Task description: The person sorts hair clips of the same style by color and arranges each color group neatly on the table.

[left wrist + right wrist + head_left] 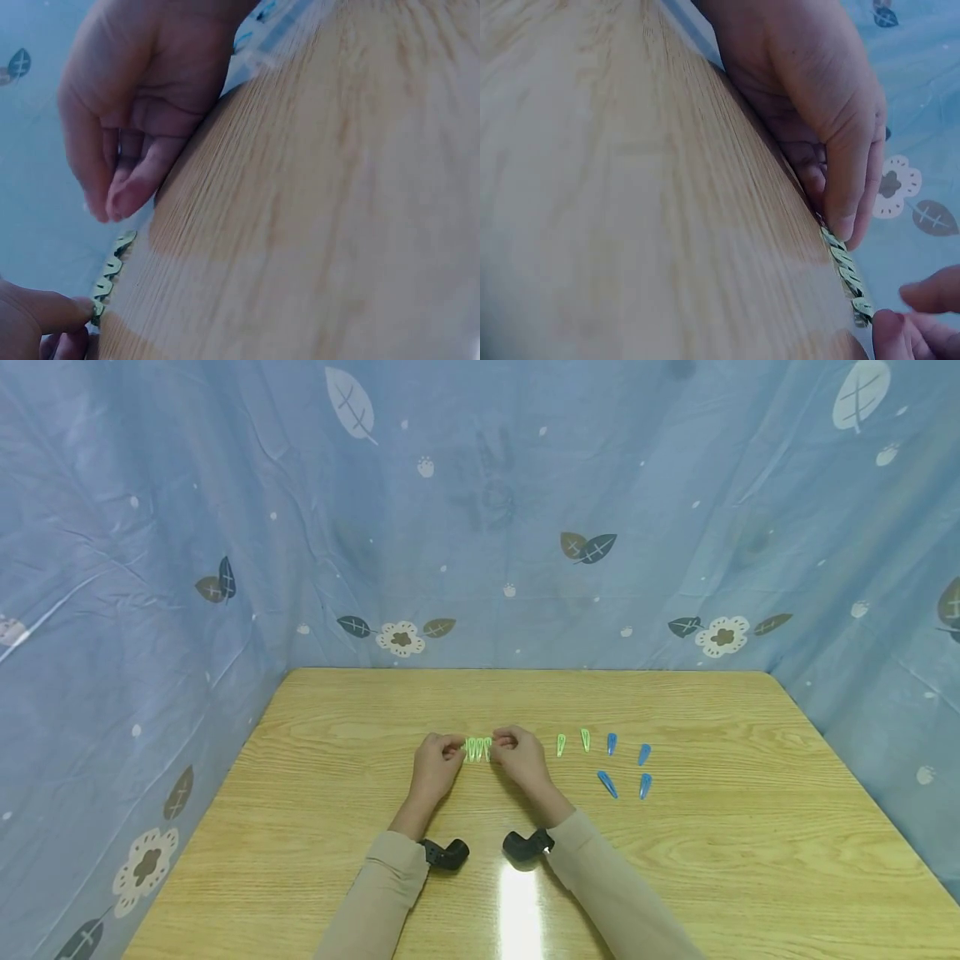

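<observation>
Several green snap hair clips (479,749) stand side by side in a short row between the two hands. At the row's left end my left hand (437,768) pinches the end clip between thumb and fingers; its thumb (71,313) is on that clip in the left wrist view. By the right end is my right hand (522,762), fingers bent downward. In the right wrist view, its thumb and finger (934,291) are apart, close to the nearest clip (862,307). Whether they touch it I cannot tell.
Right of the row lie two loose green clips, one nearer (561,745) and one farther (586,740). Several blue clips (645,754) lie beyond them on the wooden table (337,710). A blue patterned curtain (480,510) hangs behind the table. Black wrist cameras (447,855) sit on both wrists.
</observation>
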Demonstrator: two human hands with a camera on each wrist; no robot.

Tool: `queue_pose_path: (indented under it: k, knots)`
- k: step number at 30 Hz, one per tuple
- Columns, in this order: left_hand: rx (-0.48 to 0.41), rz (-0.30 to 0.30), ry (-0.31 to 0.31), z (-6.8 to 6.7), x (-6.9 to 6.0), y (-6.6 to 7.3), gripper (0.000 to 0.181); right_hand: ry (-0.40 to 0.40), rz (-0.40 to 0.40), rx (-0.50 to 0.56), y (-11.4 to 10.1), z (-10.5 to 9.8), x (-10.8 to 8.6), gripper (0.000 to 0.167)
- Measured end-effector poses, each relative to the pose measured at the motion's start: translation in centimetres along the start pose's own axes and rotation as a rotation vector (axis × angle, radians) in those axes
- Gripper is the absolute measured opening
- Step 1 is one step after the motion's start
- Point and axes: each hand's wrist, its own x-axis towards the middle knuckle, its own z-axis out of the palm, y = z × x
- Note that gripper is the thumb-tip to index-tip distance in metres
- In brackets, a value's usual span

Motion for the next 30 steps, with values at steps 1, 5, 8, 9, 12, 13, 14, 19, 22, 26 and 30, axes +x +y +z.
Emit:
queue_pose_path:
  k: [1, 5, 8, 9, 12, 13, 14, 19, 22, 26, 30]
  knots:
    - [0.003, 0.000, 0.001, 0.0, 0.0, 0.0, 0.018, -0.007, -0.007, 0.015, 0.1, -0.1, 0.0, 0.027]
    - [0.007, 0.001, 0.006, 0.1, 0.0, 0.0, 0.017, -0.018, -0.050, 0.072, 0.4, -0.7, -0.2, 0.030]
    - [0.007, -0.001, 0.009, 0.1, 0.0, 0.0, 0.017, -0.028, -0.089, 0.106, 0.5, -1.4, -0.4, 0.033]
    - [0.005, -0.002, 0.010, 0.2, 0.0, 0.0, 0.017, -0.037, -0.102, 0.119, 0.5, -1.7, -0.5, 0.034]
    - [0.002, 0.002, 0.015, 0.2, -0.1, 0.1, 0.017, -0.078, -0.127, 0.149, 0.4, -2.6, -0.8, 0.039]
    - [0.001, 0.002, 0.016, 0.2, -0.1, 0.1, 0.017, -0.089, -0.134, 0.154, 0.5, -3.0, -0.8, 0.040]
    - [-0.001, 0.001, 0.016, 0.2, -0.1, 0.1, 0.017, -0.098, -0.141, 0.161, 0.5, -3.3, -0.9, 0.041]
    - [0.004, 0.000, 0.016, 0.2, -0.1, 0.0, 0.017, -0.102, -0.152, 0.155, 1.0, -5.0, -0.9, 0.044]
    - [0.013, 0.002, 0.017, 0.2, -0.1, -0.1, 0.017, -0.080, -0.154, 0.123, 1.4, -6.1, -0.8, 0.045]
    - [0.011, 0.016, 0.024, 0.2, -0.2, -0.2, 0.017, -0.042, -0.158, 0.075, 1.9, -7.5, -0.7, 0.045]
    - [0.016, 0.057, 0.052, 0.2, -0.2, -0.3, 0.016, -0.022, -0.158, 0.058, 2.3, -9.1, -0.7, 0.045]
